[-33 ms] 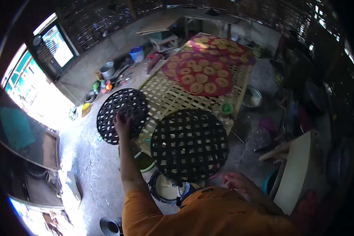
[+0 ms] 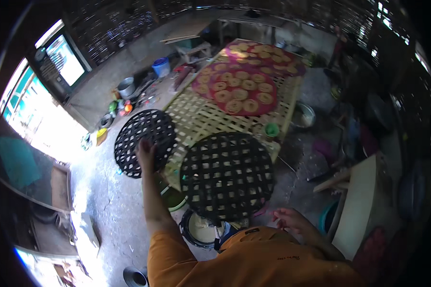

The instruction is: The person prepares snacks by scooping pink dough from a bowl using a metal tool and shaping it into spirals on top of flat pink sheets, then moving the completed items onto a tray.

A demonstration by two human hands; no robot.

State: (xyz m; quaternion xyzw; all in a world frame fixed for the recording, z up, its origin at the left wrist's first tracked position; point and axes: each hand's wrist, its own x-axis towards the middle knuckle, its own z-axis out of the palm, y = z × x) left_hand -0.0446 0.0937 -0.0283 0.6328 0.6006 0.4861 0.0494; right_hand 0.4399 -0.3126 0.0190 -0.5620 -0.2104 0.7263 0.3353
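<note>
My left hand (image 2: 146,150) is closed on a round black lattice tray (image 2: 157,129), which is tilted at the left. A second black lattice tray (image 2: 227,179) lies in front of me over the near end of a woven bamboo rack (image 2: 191,115). My right hand (image 2: 285,220) is at the lower right of that tray, fingers loosely bent and apart, with nothing visible in them. Below the trays, a dark tub (image 2: 201,229) holds pale batter, partly hidden by my body. Red mats (image 2: 246,89) with rings and rounds of pale food lie on the far part of the rack.
A green cup (image 2: 271,129) stands on the rack, a metal basin (image 2: 306,117) beside it. A pale bench (image 2: 357,210) is at the right. Pots (image 2: 125,88) and a blue bucket (image 2: 161,67) line the back left floor. A bright doorway (image 2: 38,110) opens at left.
The left tray and my left hand have shifted slightly left. The whole view has moved slightly. My right hand is much as before.
</note>
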